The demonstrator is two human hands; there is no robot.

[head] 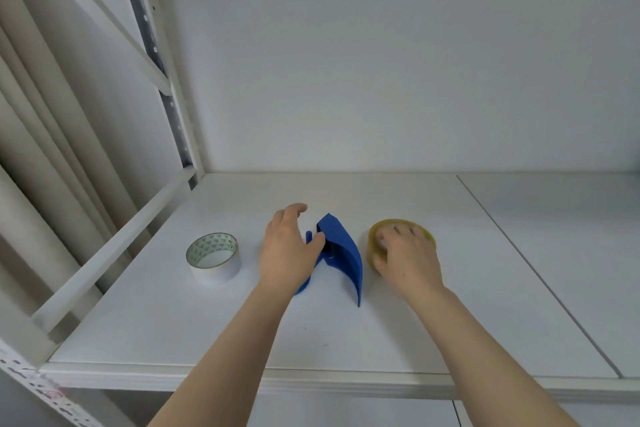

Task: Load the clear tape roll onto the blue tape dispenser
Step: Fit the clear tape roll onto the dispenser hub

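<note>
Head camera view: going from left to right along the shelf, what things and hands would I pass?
White tape roll with a patterned core → left hand → blue tape dispenser → right hand, which lies on the clear, yellowish tape roll. All rest on the white shelf.

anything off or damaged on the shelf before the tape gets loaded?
Nothing stands out. The blue tape dispenser, clear tape roll and white tape roll sit intact on the shelf; left hand on dispenser, right hand on clear roll.
</note>
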